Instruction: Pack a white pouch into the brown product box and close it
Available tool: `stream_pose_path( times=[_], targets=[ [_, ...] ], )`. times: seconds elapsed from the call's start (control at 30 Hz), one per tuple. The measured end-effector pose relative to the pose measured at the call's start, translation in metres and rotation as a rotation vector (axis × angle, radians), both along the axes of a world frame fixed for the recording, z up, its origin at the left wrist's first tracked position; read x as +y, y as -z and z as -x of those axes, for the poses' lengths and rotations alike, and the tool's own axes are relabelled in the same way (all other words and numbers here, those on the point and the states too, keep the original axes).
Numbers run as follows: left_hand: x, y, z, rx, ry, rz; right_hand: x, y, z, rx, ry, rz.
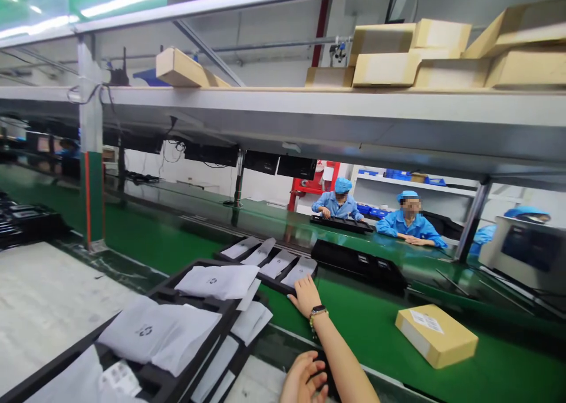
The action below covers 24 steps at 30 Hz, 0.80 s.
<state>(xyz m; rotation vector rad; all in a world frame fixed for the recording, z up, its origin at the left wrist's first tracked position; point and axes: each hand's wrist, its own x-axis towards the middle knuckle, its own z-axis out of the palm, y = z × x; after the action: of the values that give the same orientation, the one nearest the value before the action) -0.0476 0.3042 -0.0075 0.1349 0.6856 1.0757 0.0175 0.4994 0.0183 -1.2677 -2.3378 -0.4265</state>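
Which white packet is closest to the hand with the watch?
The rightmost one in the far black tray, beside the right hand; the others lie farther left.

Our right hand (pixel 305 295) lies open and flat, a watch and beaded bracelet at its wrist, with its fingers (pixel 295 300) reaching the corner of a black tray (pixel 269 283). That tray sits low and angled on the green belt (pixel 354 308), holding four white sleeves (pixel 278 264) side by side in its compartments. Just beside it, a second black tray (pixel 234 326) carries larger white sleeves (pixel 216 282), each printed with a dark recycling mark. Our left hand (pixel 303 379) hangs lower, its fingers loosely curled above something dark that we can barely make out.
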Motion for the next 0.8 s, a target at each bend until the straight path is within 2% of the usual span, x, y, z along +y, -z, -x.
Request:
stream_pose_path(
  times=[0.1,0.2,0.33,0.53,0.63,0.7,0.73,0.8],
  targets=[
    [-0.009,-0.006,0.001,0.033,-0.077,-0.028,-0.030,-0.007,-0.015,0.033,-0.014,-0.010],
    [-0.014,-0.013,0.003,0.058,-0.141,-0.071,-0.077,-0.014,-0.042,0.096,0.035,-0.018],
    [-0.014,-0.020,0.006,0.107,-0.149,-0.119,-0.159,-0.022,-0.090,0.148,0.094,0.008],
    [-0.009,-0.022,0.003,0.243,-0.153,-0.186,-0.291,-0.032,-0.159,0.265,0.196,0.030],
    [-0.010,-0.022,-0.001,0.385,-0.210,-0.222,-0.343,-0.019,-0.184,0.386,0.177,-0.041],
    [-0.008,-0.023,0.000,0.494,-0.302,-0.248,-0.371,0.001,-0.197,0.383,0.124,-0.196],
    [-0.006,-0.022,0.003,0.577,-0.368,-0.266,-0.383,0.014,-0.203,0.347,0.108,-0.276],
    [-0.002,-0.021,0.013,0.900,-0.523,-0.362,-0.407,0.038,-0.214,0.254,0.119,-0.372]
  ],
)
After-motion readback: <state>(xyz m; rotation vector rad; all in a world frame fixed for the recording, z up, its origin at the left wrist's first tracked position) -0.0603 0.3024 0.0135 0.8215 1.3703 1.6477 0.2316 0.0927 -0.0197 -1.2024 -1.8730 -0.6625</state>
